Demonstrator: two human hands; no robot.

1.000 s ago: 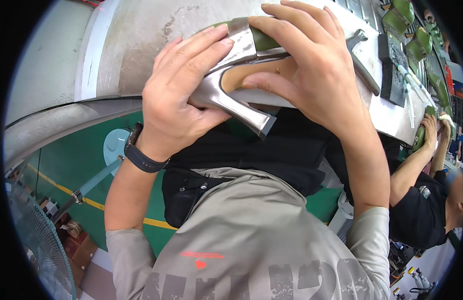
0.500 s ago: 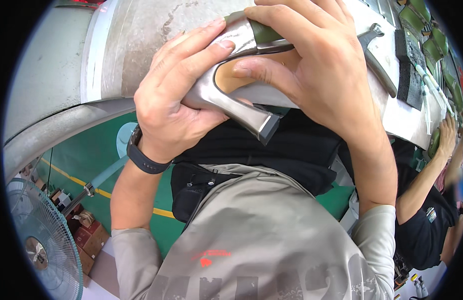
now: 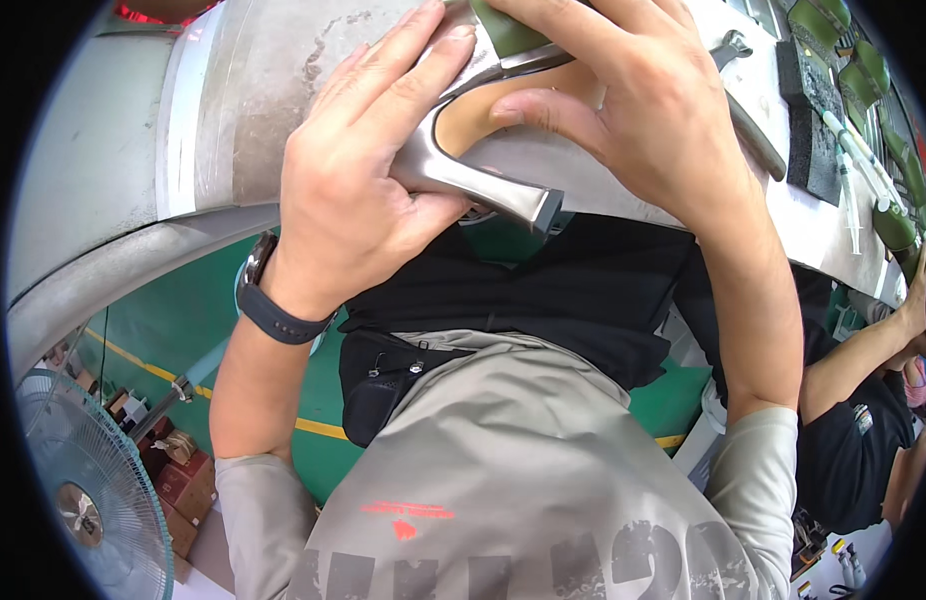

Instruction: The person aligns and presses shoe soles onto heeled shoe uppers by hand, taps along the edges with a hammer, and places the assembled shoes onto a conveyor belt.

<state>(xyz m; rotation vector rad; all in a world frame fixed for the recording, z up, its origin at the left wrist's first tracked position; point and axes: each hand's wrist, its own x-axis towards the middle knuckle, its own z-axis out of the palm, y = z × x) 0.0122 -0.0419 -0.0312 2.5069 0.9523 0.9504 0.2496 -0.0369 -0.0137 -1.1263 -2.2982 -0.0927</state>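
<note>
At the far lower left stands a fan [image 3: 78, 490] with a pale blue wire guard, on the green floor [image 3: 173, 320] beside some boxes [image 3: 168, 470]. Above it, a grey desk [image 3: 133, 170] curves across the upper part of the view.

The person's left hand [image 3: 353, 200], with a dark watch [image 3: 268, 305] on the wrist, grips a high-heeled shoe [image 3: 483, 170] at the desk's near edge. Its fingers [image 3: 403, 75] lie pressed together along the silver side of the shoe, and the thumb wraps under the base of the heel. The shoe is held up between both hands, just over the desk edge; its silver block heel points down and to the right, a tan insole shows, and a strip of green shows at the top.

The right hand [image 3: 633, 100] covers the shoe from above. Its fingers curl over the upper, with the thumb pressing into the tan insole.

Below the hands are the person's grey shirt [image 3: 513, 500] and a black pouch [image 3: 383, 385].

Further right on the desk lie a metal tool [image 3: 748, 110], black foam blocks [image 3: 808, 130], syringes [image 3: 848, 170] and green shoe parts [image 3: 883, 140]. At the far right edge, another person in a black shirt [image 3: 848, 460] reaches an arm up to the desk.
</note>
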